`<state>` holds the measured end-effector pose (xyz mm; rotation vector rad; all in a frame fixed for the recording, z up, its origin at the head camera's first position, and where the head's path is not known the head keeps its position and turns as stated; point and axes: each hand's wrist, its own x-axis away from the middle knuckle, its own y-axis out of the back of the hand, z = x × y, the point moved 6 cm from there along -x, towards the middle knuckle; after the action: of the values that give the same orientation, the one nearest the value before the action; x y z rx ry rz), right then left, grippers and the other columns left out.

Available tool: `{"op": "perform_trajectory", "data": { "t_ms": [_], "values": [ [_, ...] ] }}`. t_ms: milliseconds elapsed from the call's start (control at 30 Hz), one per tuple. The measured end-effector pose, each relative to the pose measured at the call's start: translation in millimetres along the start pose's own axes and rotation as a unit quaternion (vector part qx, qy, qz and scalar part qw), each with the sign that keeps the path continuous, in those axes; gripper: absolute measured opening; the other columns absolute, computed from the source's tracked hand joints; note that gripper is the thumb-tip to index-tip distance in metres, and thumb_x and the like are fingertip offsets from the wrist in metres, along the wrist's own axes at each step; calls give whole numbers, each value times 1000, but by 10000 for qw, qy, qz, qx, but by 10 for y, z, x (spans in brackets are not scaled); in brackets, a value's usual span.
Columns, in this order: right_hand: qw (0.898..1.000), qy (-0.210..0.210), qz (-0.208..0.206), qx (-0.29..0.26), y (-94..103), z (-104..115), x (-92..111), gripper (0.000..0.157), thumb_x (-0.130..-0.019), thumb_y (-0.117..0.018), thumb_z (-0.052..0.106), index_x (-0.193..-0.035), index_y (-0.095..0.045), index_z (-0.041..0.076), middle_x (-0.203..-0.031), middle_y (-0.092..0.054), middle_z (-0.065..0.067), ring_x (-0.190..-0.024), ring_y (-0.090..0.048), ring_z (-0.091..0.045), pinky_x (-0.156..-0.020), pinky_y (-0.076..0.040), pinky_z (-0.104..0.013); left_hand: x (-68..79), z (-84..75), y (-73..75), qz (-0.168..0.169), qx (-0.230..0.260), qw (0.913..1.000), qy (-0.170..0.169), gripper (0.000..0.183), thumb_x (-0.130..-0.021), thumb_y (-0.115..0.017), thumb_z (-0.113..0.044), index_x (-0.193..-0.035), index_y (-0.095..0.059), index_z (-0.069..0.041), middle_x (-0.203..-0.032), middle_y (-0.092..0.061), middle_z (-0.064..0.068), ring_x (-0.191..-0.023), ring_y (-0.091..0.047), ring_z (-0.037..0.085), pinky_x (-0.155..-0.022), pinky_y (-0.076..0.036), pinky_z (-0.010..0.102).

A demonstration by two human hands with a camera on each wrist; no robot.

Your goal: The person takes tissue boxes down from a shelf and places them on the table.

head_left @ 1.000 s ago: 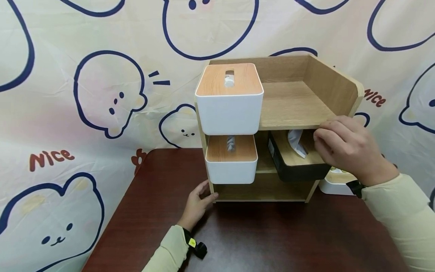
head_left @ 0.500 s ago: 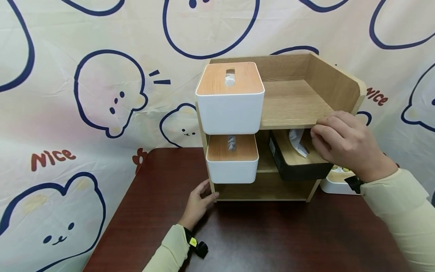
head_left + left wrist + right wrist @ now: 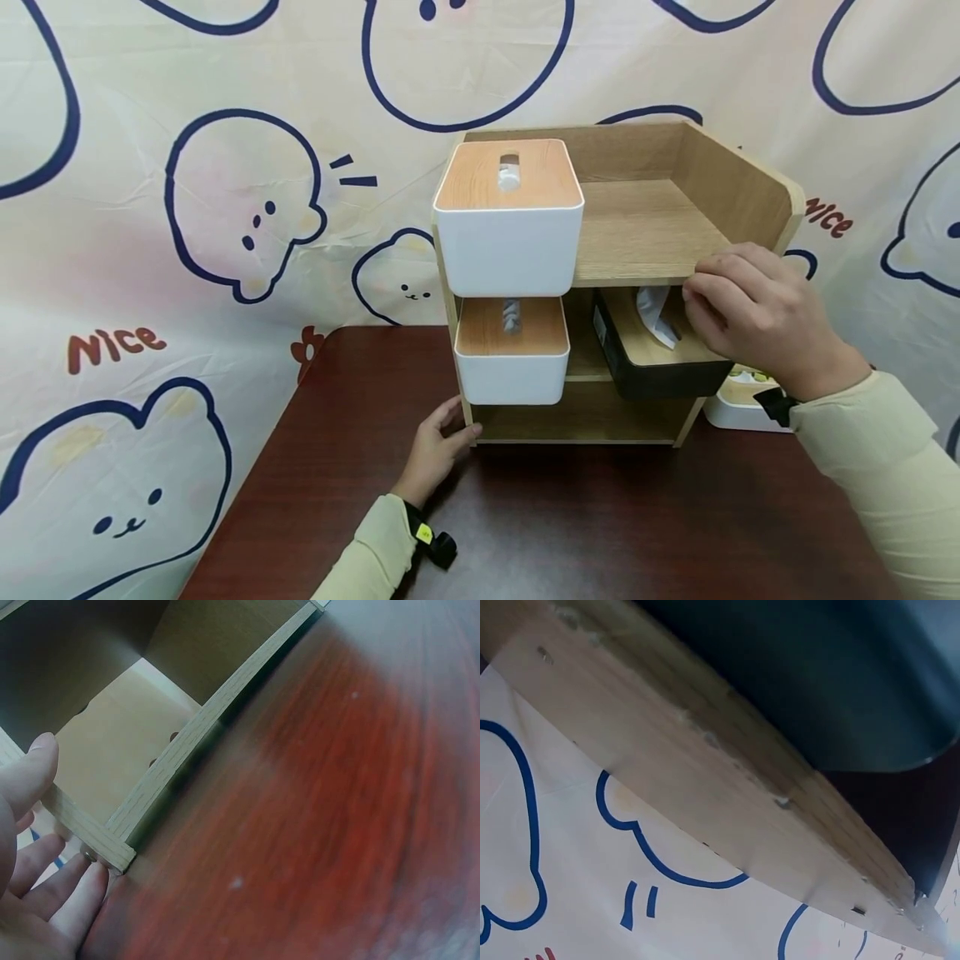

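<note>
A wooden desktop shelf (image 3: 637, 221) stands on the dark red table. My left hand (image 3: 433, 446) holds its lower left side panel; in the left wrist view, the thumb (image 3: 37, 769) lies inside the panel and the fingers outside. Curled at the front right edge of the upper board is my right hand (image 3: 768, 312), which grips the shelf there; its fingertips are partly hidden. Under that board sits a black tissue box (image 3: 660, 379) with a wooden lid and a tissue sticking out. The right wrist view shows the side panel (image 3: 667, 765) but no hand.
A white tissue box (image 3: 506, 250) with a wooden lid sits on the top left and juts forward. Below it, a smaller white box (image 3: 512, 379) also sticks out. Another white box (image 3: 742, 408) stands behind my right wrist. A printed cloth (image 3: 247, 358) hangs behind the table (image 3: 600, 517).
My right hand has shifted slightly left along the upper board's edge. The left hand, the shelf and the boxes stay practically where they were.
</note>
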<state>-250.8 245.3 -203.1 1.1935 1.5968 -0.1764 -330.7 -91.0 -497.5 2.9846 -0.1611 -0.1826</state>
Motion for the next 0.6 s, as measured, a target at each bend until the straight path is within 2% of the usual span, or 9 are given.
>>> {"op": "perform_trajectory", "data": {
  "t_ms": [167, 600],
  "values": [
    [9999, 11, -76, -124, 3, 14, 14, 30, -94, -53, 19, -83, -67, -5, -82, -66, -21, -73, -61, -37, -64, -51, -55, 2, -2, 9, -36, -112, 9999, -64, 59, -87, -76, -21, -141, -52, -18, -137, -54, 8, -127, -47, 26, -91, -49, 42],
    [9998, 87, -168, -89, 12, 41, 19, 32, -97, -53, 20, -82, -68, -4, -80, -66, -20, -72, -61, -37, -66, -50, -53, 3, -3, 19, -56, -185, 9998, -42, 59, -87, -77, -22, -141, -52, -19, -137, -54, 7, -127, -47, 25, -92, -48, 44]
  ]
}}
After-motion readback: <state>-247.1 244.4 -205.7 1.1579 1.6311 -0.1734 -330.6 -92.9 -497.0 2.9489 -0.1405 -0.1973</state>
